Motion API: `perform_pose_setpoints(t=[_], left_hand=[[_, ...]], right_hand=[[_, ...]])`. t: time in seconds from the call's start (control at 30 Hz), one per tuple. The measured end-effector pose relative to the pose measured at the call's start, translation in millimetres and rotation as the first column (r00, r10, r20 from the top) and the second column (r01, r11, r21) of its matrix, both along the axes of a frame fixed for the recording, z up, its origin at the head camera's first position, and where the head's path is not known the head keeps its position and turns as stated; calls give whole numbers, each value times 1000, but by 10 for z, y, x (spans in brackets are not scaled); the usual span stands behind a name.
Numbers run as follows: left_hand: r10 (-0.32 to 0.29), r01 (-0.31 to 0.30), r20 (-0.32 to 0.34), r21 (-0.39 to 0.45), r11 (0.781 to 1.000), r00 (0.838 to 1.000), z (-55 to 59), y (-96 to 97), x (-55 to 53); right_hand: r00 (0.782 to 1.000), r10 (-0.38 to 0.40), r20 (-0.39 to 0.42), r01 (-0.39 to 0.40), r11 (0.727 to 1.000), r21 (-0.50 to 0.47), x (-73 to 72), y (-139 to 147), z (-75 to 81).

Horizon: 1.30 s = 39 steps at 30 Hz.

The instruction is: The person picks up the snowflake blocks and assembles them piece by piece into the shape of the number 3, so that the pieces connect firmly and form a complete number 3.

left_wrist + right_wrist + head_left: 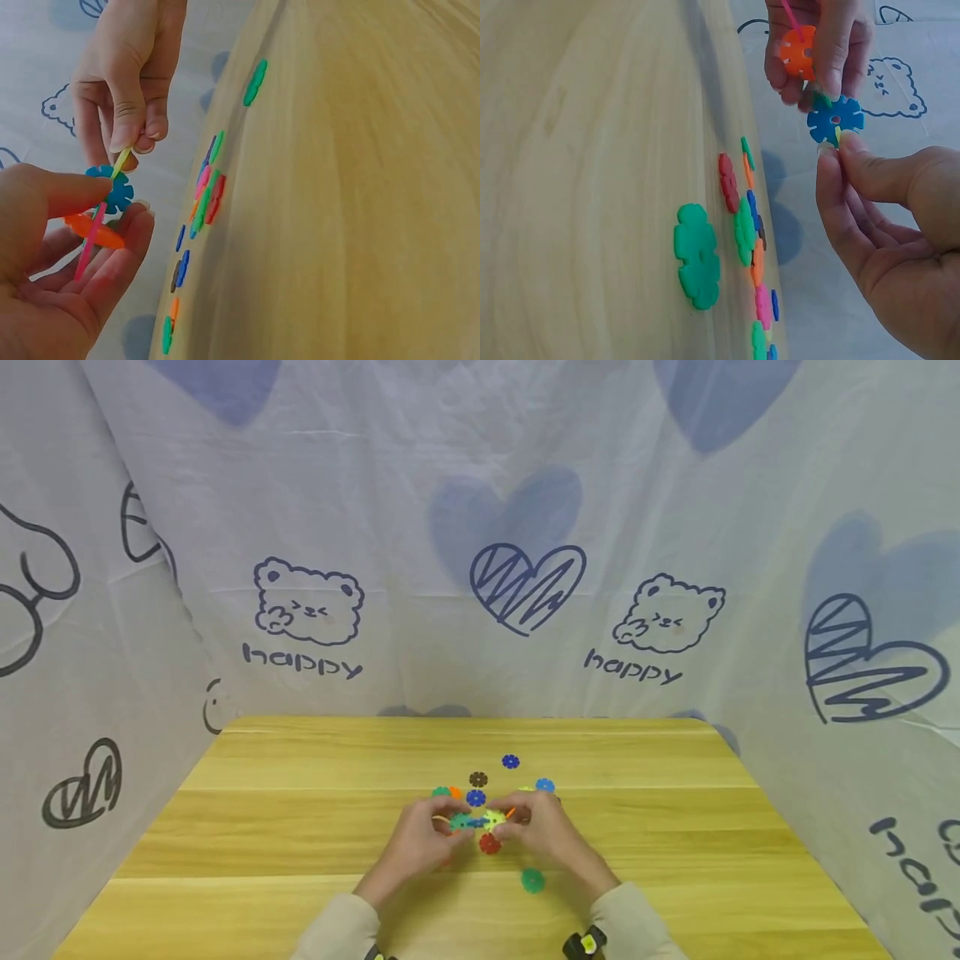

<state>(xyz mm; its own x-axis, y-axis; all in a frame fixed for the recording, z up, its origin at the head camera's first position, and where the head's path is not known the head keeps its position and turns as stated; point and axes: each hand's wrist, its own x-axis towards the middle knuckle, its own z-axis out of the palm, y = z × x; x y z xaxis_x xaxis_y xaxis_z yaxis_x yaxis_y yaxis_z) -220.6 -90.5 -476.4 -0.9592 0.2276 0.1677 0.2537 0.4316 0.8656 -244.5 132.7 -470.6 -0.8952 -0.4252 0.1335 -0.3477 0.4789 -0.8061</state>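
Observation:
Both hands are raised above the table, joined by a small chain of notched plastic snowflake discs. My left hand (422, 837) pinches its left end between thumb and fingers, where a green disc (461, 822), an orange disc (796, 52) and a pink disc (91, 241) show. A blue disc (835, 120) sits between the two hands, its face towards the right wrist camera. With thumb and fingertips my right hand (546, 825) pinches a yellow disc (493, 820), whose edge meets the blue disc's rim. Fingers hide how deep the slots are engaged.
Loose discs lie on the wooden table (300, 827) around the hands: a red disc (490, 844), a green disc (697, 256) nearer the body, a brown disc (478, 779) and a dark blue disc (511, 762) farther back. A printed curtain (420, 610) hangs behind and at both sides.

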Motion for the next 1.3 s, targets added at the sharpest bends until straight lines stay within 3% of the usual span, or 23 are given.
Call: perform_pose_setpoints(t=[0.1, 0.23, 0.4, 0.57, 0.67, 0.83, 1.03, 1.3], left_hand=[[-20, 19, 30, 39, 999, 999, -21, -11, 0], [-61, 49, 125, 96, 994, 990, -17, -33, -1], [-133, 119, 193, 85, 989, 972, 13, -35, -18], [-188, 157, 242, 140, 978, 952, 19, -36, -25], [-208, 170, 250, 167, 971, 946, 17, -61, -25], [-213, 183, 231, 144, 972, 949, 6, -116, -38], [-214, 197, 202, 101, 975, 956, -8, -145, -55], [-244, 218, 238, 129, 967, 940, 8, -160, -50]], right_hand=[[1000, -11, 2, 11, 1000, -15, -9, -7, -7], [1000, -13, -2, 13, 1000, -7, -13, -13, -5], [997, 71, 6, -71, 997, 13, -18, -4, 15], [992, 122, 20, -123, 992, 15, -33, 2, 14], [994, 99, 37, -100, 994, 31, -44, 27, 8], [999, 44, 14, -45, 996, 73, -89, 83, 11], [999, 20, -34, -13, 979, 202, -164, 98, -42], [997, 6, -72, 16, 953, 302, -245, 80, -168]])
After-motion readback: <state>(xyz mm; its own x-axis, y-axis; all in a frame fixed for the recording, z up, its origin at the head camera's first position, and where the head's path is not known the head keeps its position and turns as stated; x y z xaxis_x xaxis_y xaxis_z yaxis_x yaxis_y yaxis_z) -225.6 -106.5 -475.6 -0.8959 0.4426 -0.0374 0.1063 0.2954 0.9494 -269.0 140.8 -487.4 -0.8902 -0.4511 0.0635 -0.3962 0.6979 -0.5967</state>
